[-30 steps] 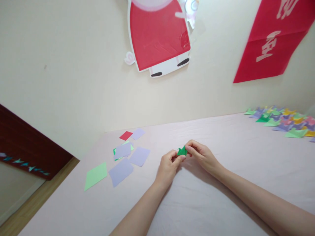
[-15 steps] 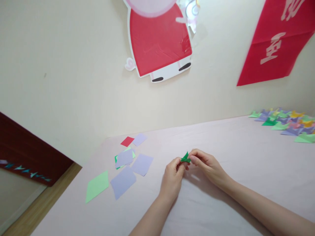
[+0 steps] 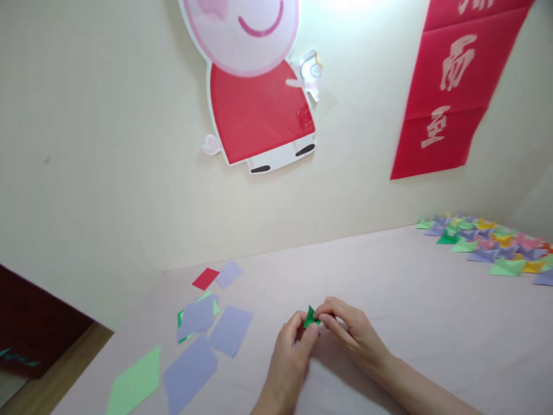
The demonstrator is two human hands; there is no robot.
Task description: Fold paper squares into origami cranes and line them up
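Observation:
A small folded piece of dark green paper (image 3: 310, 318) is held between my two hands, above the pale table cover. My left hand (image 3: 290, 351) pinches its lower left side between thumb and fingers. On the other side, my right hand (image 3: 352, 329) has its thumb and index finger closed on the paper's right edge. One pointed corner of the paper sticks up; the fingertips hide part of the rest.
Flat paper squares lie at the left: light green (image 3: 135, 380), red (image 3: 205, 279) and several purple sheets (image 3: 190, 372). Rows of folded coloured paper pieces (image 3: 484, 242) stand at the far right. A pig cutout (image 3: 261, 112) and a red banner (image 3: 444, 104) hang on the wall.
The camera view has tilted up and shifted right, so everything appears lower and further left. Both hands still hold the green paper, and my left thumb now lies further over its front.

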